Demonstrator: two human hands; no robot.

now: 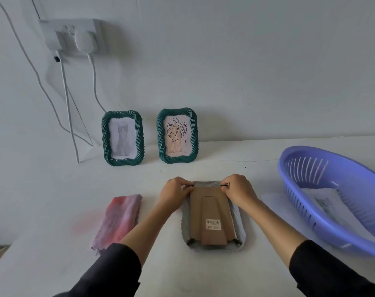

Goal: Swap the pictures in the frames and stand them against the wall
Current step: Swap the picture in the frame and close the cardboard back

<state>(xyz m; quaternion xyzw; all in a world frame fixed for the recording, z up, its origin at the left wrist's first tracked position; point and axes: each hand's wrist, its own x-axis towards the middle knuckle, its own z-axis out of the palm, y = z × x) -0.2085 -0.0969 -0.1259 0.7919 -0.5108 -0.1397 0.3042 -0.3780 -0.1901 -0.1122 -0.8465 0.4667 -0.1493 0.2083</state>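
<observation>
Frame (211, 211) face-down; left hand (174, 190), right hand (239, 189) pinching top clips

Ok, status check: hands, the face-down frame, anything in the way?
Left hand and right hand each pinch a top-corner tab of face-down grey frame. Cardboard back on. Pink cloth and purple basket flank it, clear of both hands.

Two green rope-rimmed frames (122, 138) (177, 135) stand far against the wall (246, 71), nearer lies a grey face-down frame (212, 217), pink cloth (120, 219) left, purple plastic basket (306, 168) right.
</observation>
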